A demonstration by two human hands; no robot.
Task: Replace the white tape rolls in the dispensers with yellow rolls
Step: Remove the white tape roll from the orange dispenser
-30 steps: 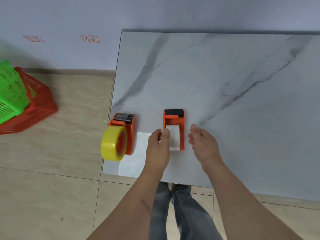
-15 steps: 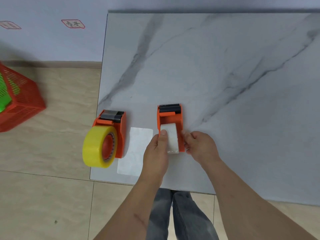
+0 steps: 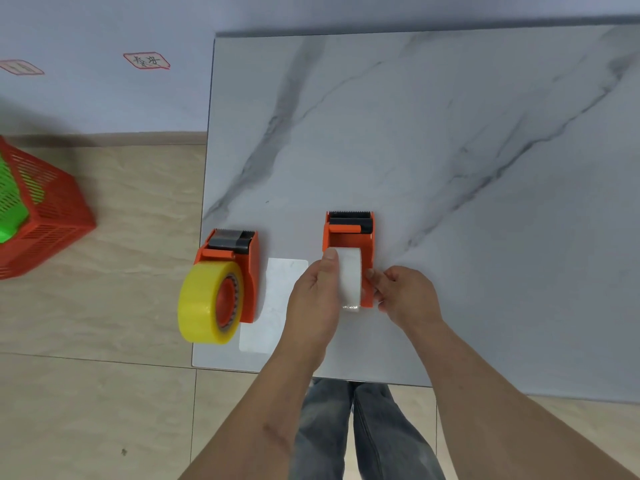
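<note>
Two orange tape dispensers stand near the front left of the marble table (image 3: 450, 168). The left dispenser (image 3: 249, 271) carries a yellow tape roll (image 3: 204, 303) that juts out past the table's left edge. The right dispenser (image 3: 349, 233) holds a white tape roll (image 3: 351, 278). My left hand (image 3: 315, 299) grips the white roll from the left, thumb on top of it. My right hand (image 3: 405, 296) pinches the right wall of that dispenser with its fingertips.
A white rectangular label (image 3: 277, 299) lies flat on the table between the dispensers. On the tiled floor at far left sits a red mesh basket (image 3: 48, 216) with a green basket (image 3: 10, 202) inside. My legs stand below the table's front edge.
Both hands closed in from hovering apart: the left hand took hold of the white roll and the right hand came against the dispenser's right side. The view shifted slightly.
</note>
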